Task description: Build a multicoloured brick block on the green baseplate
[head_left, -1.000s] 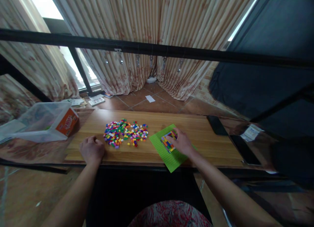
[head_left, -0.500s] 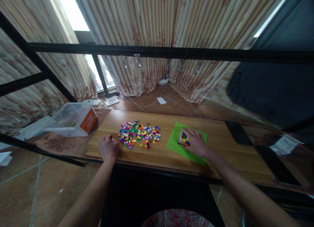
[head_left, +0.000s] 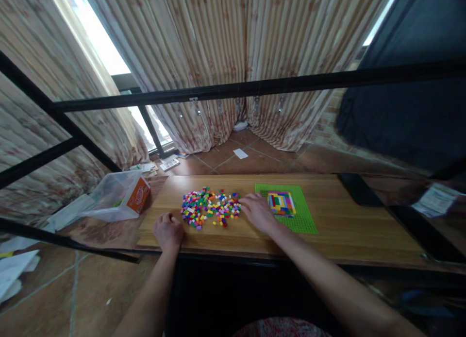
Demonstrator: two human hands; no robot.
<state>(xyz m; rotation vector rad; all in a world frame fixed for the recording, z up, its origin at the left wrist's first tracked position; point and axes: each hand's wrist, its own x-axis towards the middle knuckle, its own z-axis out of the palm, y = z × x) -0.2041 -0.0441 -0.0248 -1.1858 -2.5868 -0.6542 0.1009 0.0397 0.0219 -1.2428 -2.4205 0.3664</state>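
My left hand (head_left: 168, 231) rests on the wooden table in a loose fist, just left of a pile of small multicoloured building bricks (head_left: 196, 206); nothing shows in it. My right hand (head_left: 259, 213) reaches to the right edge of the pile, its fingers stretched towards the loose bricks and slightly apart. No brick can be made out in its fingers. Behind that hand, a green baseplate (head_left: 305, 210) lies on the table, its left part partly covered by the hand. On the baseplate stands a roughly square build of coloured bricks (head_left: 282, 203).
A clear plastic box (head_left: 112, 201) with an orange label stands left of the table (head_left: 218, 240). Two dark phone-like slabs (head_left: 358, 189) lie at the right. A black metal bar (head_left: 225, 92) crosses beyond the table, with curtains (head_left: 204, 45) behind.
My right hand has left the brick build and moved left to the loose pile, uncovering the build. The baseplate has turned and now lies straighter. My left hand stays beside the pile.
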